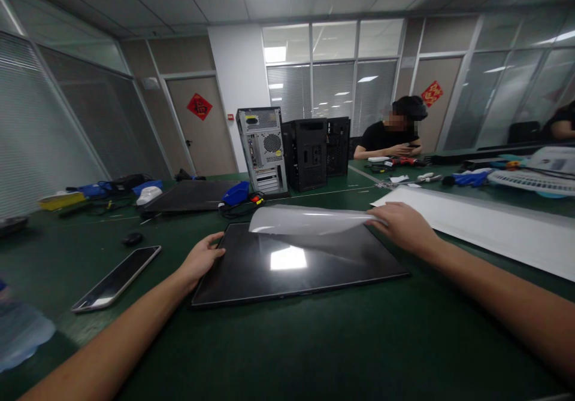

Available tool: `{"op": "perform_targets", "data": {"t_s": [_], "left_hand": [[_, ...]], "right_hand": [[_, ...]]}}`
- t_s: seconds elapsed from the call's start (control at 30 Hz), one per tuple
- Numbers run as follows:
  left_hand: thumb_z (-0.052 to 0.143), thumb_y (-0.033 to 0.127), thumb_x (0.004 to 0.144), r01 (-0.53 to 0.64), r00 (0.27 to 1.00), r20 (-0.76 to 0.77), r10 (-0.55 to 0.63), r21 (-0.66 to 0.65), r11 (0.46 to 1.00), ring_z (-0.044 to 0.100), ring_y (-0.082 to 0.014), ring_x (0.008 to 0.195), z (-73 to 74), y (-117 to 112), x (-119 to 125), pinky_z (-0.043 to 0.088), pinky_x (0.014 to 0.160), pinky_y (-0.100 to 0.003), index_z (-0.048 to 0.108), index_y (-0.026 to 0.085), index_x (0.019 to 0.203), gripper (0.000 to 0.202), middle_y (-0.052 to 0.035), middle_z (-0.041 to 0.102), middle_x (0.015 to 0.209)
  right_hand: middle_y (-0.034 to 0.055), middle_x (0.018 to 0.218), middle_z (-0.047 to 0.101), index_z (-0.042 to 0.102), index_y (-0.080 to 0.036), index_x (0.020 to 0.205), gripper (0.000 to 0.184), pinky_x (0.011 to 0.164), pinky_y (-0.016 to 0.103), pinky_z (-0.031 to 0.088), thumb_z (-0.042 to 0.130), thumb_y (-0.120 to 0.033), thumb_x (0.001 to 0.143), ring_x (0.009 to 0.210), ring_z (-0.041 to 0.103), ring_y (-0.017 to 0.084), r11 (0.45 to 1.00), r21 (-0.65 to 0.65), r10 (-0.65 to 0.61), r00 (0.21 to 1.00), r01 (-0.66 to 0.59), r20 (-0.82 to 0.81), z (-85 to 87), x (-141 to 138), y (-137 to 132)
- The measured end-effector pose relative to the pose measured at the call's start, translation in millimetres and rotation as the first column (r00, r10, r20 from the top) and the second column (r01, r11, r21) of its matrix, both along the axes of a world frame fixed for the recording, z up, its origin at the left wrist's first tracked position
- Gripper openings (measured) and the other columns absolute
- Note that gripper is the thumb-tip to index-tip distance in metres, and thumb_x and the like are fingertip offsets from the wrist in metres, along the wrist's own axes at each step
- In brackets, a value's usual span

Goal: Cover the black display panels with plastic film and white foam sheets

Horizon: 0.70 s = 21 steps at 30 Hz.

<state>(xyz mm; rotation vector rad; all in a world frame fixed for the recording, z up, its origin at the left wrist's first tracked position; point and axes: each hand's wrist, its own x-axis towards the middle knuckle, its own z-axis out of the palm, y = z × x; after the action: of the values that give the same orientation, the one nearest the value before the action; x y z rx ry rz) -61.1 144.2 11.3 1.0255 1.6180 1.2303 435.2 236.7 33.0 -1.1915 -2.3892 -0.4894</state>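
Where the desk (287,353) nears its left edge: a phone (117,278) lies flat with its screen up, well apart from the panel.
Left hand (202,258): loosely open, fingertips resting on the panel's left edge, gripping nothing.
Computer tower (263,149): upright toward the desk's far edge, its back plate facing the camera, black cases (314,152) just beside it.
Panel (296,275): dark and glossy, flat on the desk near the front edge, between the two hands.
Film (309,220): thin and clear, raised off the panel's far right corner and curling over toward the left.
Right hand (402,227): closed in a pinch on the film's lifted corner.
White sheet (494,230): flat toward the desk's right edge, near the right hand.
Seated person (390,134): at the far edge, hands together on something too small to tell.
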Motion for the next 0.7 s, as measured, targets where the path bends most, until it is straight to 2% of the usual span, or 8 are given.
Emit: {"op": "perform_targets", "data": {"t_s": [0.1, 0.2, 0.3, 0.37, 0.43, 0.53, 0.7], "left_hand": [[0.064, 0.013, 0.079, 0.003, 1.000, 0.009, -0.003, -0.007, 1.000, 0.074, -0.0224, 0.073, 2.6, -2, 3, 0.060, 0.065, -0.036, 0.043, 0.022, 0.141, 0.067, -0.0090, 0.075, 0.100], [0.061, 0.011, 0.080, -0.005, 1.000, -0.014, 0.005, -0.015, 1.000, 0.072, -0.0209, 0.066, 5.4, -3, 6, 0.059, 0.061, -0.034, 0.045, 0.022, 0.140, 0.063, -0.0060, 0.075, 0.089], [0.060, 0.011, 0.080, 0.000, 1.000, -0.023, 0.000, -0.010, 1.000, 0.071, -0.0198, 0.063, 3.8, -2, 4, 0.059, 0.060, -0.033, 0.045, 0.022, 0.140, 0.063, -0.0043, 0.074, 0.084], [0.061, 0.011, 0.080, 0.008, 1.000, -0.019, -0.009, -0.011, 1.000, 0.072, -0.0205, 0.065, 0.9, 0, 1, 0.059, 0.060, -0.033, 0.045, 0.023, 0.141, 0.064, -0.0053, 0.074, 0.088], [0.062, 0.012, 0.080, 0.004, 1.000, -0.023, -0.005, -0.017, 1.000, 0.073, -0.0213, 0.068, -1.9, 1, -2, 0.059, 0.061, -0.034, 0.045, 0.024, 0.141, 0.064, -0.0072, 0.074, 0.095], [0.065, 0.011, 0.079, -0.017, 0.999, -0.039, 0.016, -0.019, 1.000, 0.073, -0.0209, 0.068, -4.5, 3, -4, 0.059, 0.061, -0.033, 0.047, 0.023, 0.140, 0.065, -0.0093, 0.074, 0.101], [0.064, 0.007, 0.079, -0.026, 0.999, -0.028, 0.026, -0.007, 1.000, 0.072, -0.0186, 0.066, -4.4, 4, -3, 0.058, 0.062, -0.031, 0.049, 0.022, 0.138, 0.063, -0.0097, 0.074, 0.100]], "right_hand": [[0.0101, 0.120, 0.067, 0.066, -0.021, 0.118, 0.036, 0.099, 0.045, 0.042, 0.043, -0.039, 0.097, 0.113, 0.059, 0.027, 0.985, 0.169, 0.017, 1.000, -0.012, -0.026, 13.1, 25, 5], [0.0101, 0.126, 0.064, 0.064, -0.021, 0.118, 0.031, 0.104, 0.039, 0.037, 0.046, -0.034, 0.097, 0.121, 0.055, 0.023, 0.948, 0.318, -0.001, 1.000, 0.010, -0.028, 23.8, 53, 7], [0.0124, 0.128, 0.063, 0.063, -0.019, 0.120, 0.032, 0.104, 0.037, 0.034, 0.044, -0.034, 0.097, 0.124, 0.052, 0.022, 0.882, 0.446, -0.132, 0.988, 0.156, -0.083, 31.0, 79, 10], [0.0138, 0.129, 0.062, 0.061, -0.018, 0.122, 0.035, 0.101, 0.037, 0.033, 0.041, -0.034, 0.099, 0.124, 0.052, 0.024, 0.833, 0.480, -0.255, 0.961, 0.276, -0.112, 32.5, 95, 14], [0.0149, 0.125, 0.063, 0.061, -0.018, 0.123, 0.037, 0.094, 0.039, 0.033, 0.037, -0.035, 0.099, 0.118, 0.053, 0.026, 0.779, 0.471, -0.396, 0.907, 0.414, -0.142, 29.6, 112, 20], [0.0151, 0.115, 0.066, 0.061, -0.021, 0.124, 0.039, 0.082, 0.042, 0.031, 0.035, -0.036, 0.099, 0.105, 0.055, 0.030, 0.693, 0.374, -0.606, 0.779, 0.616, -0.159, 15.9, 141, 38], [0.0176, 0.119, 0.064, 0.063, -0.027, 0.126, 0.039, 0.080, 0.045, 0.030, 0.048, -0.038, 0.091, 0.103, 0.055, 0.034, 0.663, 0.084, -0.746, 0.666, 0.744, -0.019, -18.4, 198, 76]]}}
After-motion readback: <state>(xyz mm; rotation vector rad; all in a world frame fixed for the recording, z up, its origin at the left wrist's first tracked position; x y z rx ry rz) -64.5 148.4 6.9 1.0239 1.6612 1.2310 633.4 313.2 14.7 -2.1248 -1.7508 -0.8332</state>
